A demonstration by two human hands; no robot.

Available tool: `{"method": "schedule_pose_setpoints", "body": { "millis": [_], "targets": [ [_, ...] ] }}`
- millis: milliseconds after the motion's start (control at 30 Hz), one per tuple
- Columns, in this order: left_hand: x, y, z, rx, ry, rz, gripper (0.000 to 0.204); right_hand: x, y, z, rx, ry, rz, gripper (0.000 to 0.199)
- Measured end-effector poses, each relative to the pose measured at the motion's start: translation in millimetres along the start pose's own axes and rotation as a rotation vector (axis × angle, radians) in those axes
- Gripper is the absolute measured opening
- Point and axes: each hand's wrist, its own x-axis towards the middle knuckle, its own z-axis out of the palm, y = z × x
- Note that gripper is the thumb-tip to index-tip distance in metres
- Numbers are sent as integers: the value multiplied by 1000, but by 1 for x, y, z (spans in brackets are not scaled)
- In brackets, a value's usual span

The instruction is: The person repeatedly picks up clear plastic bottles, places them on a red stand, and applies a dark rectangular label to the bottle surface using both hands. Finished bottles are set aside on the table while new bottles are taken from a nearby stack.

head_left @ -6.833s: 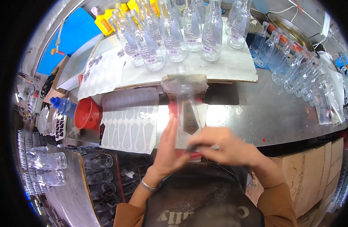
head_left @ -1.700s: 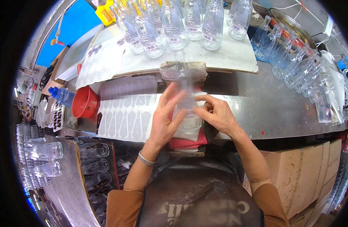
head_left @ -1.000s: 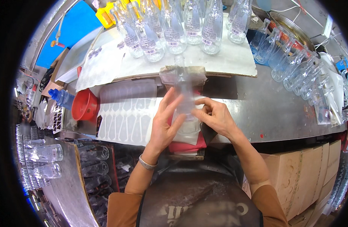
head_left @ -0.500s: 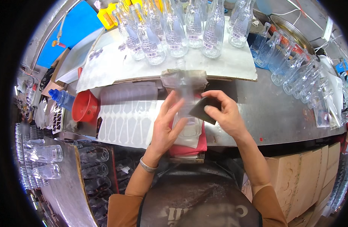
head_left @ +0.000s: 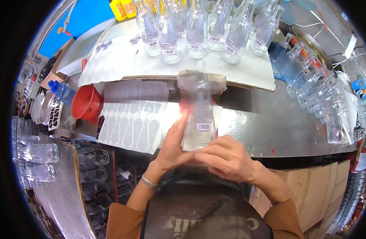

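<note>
A clear glass bottle [head_left: 203, 109] with a small barcode label lies in front of me, its neck resting on a rolled cloth pad [head_left: 225, 82] and its base toward me. Along the bottle's left side my left hand [head_left: 173, 145] is stretched out with its fingers extended, thumb pointing right past the base. My right hand [head_left: 227, 159] is curled closed at the base's near right, its fingertips by my left thumb. Whatever it holds is hidden behind its fingers. On the left lies a sheet of bottle-shaped transparent stickers [head_left: 131, 127].
Several upright labelled bottles [head_left: 171, 46] stand on the white-covered board [head_left: 127, 63] ahead. More bottles [head_left: 306, 87] line the right. A red bowl [head_left: 86, 102] and blue-capped bottle [head_left: 61, 92] sit left; bottles fill a crate [head_left: 94, 175] below. Cardboard boxes [head_left: 310, 191] stand lower right.
My right hand has moved down and left to the bottle's base; the dark flat square it held no longer shows. My left hand has shifted slightly down. The view has shifted slightly.
</note>
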Motion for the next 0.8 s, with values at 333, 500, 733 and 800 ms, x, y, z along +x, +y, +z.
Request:
{"method": "schedule_pose_setpoints", "body": {
  "millis": [333,500,733,800],
  "targets": [
    [-6,3,27,12,211,-17,113,56,36,17,-220,-102,63,9],
    [-15,8,23,-29,153,-161,127,76,42,3,-371,-33,10,13],
    [-10,7,25,-90,158,-102,127,70,77,-18,-266,210,251,21],
    [-12,1,23,-113,145,-103,128,48,69,-12,-232,141,83,24]
  ]
}}
